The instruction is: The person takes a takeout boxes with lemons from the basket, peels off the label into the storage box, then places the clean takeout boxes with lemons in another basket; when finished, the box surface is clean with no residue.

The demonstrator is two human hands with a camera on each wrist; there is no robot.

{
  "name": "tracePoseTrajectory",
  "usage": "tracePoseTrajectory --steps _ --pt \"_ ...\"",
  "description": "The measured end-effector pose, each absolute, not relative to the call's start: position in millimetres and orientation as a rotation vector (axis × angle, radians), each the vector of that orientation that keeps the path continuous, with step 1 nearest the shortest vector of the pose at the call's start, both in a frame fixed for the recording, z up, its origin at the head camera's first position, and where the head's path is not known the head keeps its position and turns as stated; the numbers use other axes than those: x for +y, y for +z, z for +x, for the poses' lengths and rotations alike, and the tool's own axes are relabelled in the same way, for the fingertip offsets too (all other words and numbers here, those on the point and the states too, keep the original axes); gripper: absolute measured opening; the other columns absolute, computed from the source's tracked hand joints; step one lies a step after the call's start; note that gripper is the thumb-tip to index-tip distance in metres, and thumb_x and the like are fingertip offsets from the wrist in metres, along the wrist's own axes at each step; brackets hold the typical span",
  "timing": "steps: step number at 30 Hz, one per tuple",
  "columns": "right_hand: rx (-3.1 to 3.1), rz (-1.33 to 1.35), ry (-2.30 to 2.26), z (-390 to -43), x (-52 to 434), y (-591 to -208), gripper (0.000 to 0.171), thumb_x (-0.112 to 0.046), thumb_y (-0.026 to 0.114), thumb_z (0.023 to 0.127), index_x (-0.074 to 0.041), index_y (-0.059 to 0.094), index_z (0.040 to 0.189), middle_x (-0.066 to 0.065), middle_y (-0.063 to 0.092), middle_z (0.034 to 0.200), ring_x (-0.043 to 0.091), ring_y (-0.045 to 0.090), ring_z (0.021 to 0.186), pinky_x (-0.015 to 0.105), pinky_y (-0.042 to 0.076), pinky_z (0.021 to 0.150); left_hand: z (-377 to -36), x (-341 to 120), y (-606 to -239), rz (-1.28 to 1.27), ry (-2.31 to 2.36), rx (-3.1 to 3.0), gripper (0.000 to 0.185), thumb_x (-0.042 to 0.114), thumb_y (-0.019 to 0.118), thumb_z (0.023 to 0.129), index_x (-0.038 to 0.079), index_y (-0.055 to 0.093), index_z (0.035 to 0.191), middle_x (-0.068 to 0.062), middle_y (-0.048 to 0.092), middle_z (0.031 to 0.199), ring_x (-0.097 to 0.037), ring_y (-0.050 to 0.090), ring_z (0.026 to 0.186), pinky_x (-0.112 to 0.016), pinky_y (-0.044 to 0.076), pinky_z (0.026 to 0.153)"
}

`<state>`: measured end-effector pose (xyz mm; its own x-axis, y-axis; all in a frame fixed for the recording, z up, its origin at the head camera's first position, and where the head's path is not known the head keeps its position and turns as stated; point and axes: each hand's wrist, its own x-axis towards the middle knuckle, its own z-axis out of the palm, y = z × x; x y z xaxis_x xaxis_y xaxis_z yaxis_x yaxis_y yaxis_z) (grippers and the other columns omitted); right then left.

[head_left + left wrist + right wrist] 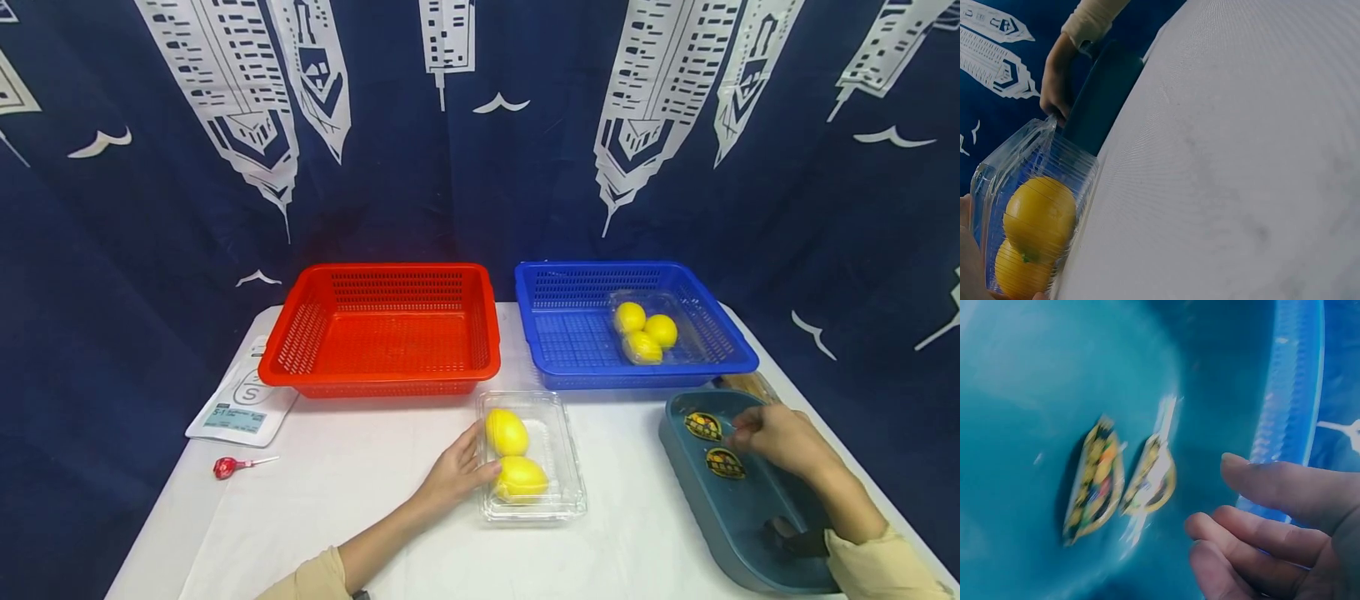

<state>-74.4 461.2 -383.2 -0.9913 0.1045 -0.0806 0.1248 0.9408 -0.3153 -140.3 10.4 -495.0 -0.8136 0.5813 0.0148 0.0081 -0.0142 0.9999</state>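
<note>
Clear plastic clamshell box (534,457) w/ two yellow lemons (507,432), being steadied at table centre-front.
Box's left side is being touched by left hand (454,475), fingers relaxed, nearly straight. Right hand (772,437), fingers loosely curled, holding nothing, is being held over dark teal plastic tray (738,508) near two oval stickers (703,426).

Two baskets sit side by side at mid-frame, one basket (382,329) left, the other basket (637,325) right holding boxed lemons (645,331). Below them, a clamshell box (534,457) lies centre, a tray (742,492) lower right.
</note>
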Motion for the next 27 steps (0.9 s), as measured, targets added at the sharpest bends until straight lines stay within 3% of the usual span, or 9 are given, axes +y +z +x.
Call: tracePoseTrajectory --steps 6,17,20,24,27 --pt "3.012 0.167 -0.552 -73.0 433.5 -372.1 0.056 -0.035 0.075 0.083 0.014 0.065 0.108 0.015 0.074 0.089 0.027 0.069 0.080 0.040 0.055 0.064 -139.9 10.6 -495.4 0.602 1.884 1.857 0.088 0.029 0.068 0.089 -0.001 0.016 0.154 -0.020 0.014 0.162 -0.042 0.022 0.147 -0.049 0.026 0.118" --pt "3.019 0.083 -0.564 -62.6 376.6 -356.1 0.060 -0.040 0.072 0.085 0.009 0.063 0.119 0.012 0.072 0.098 0.022 0.066 0.084 0.039 0.056 0.066 -139.9 10.6 -495.3 0.593 1.881 1.853 0.090 0.031 0.068 0.089 -0.001 0.015 0.154 -0.020 0.013 0.162 -0.042 0.021 0.147 -0.048 0.026 0.118" --pt "3.044 0.047 -0.534 -58.4 358.1 -355.0 0.057 -0.039 0.074 0.083 0.006 0.065 0.116 0.009 0.071 0.093 0.016 0.061 0.077 0.033 0.054 0.062 -140.0 10.7 -495.5 0.598 1.880 1.851 0.090 0.031 0.068 0.090 -0.002 0.015 0.154 -0.020 0.013 0.162 -0.042 0.021 0.147 -0.048 0.026 0.118" --pt "3.085 -0.002 -0.525 -55.3 335.9 -353.7 0.051 -0.035 0.077 0.081 0.004 0.067 0.113 -0.001 0.060 0.077 0.010 0.046 0.065 0.022 0.039 0.054 -140.1 10.7 -495.4 0.603 1.884 1.849 0.090 0.031 0.068 0.090 -0.002 0.014 0.154 -0.020 0.013 0.162 -0.042 0.021 0.147 -0.048 0.026 0.118" --pt "3.120 -0.029 -0.528 -54.2 322.9 -353.0 0.050 -0.033 0.078 0.080 0.003 0.068 0.113 -0.004 0.058 0.074 0.009 0.046 0.065 0.022 0.039 0.056 -140.5 10.7 -495.2 0.609 1.883 1.855 0.090 0.032 0.068 0.090 -0.003 0.015 0.154 -0.022 0.014 0.162 -0.044 0.023 0.146 -0.048 0.026 0.118"
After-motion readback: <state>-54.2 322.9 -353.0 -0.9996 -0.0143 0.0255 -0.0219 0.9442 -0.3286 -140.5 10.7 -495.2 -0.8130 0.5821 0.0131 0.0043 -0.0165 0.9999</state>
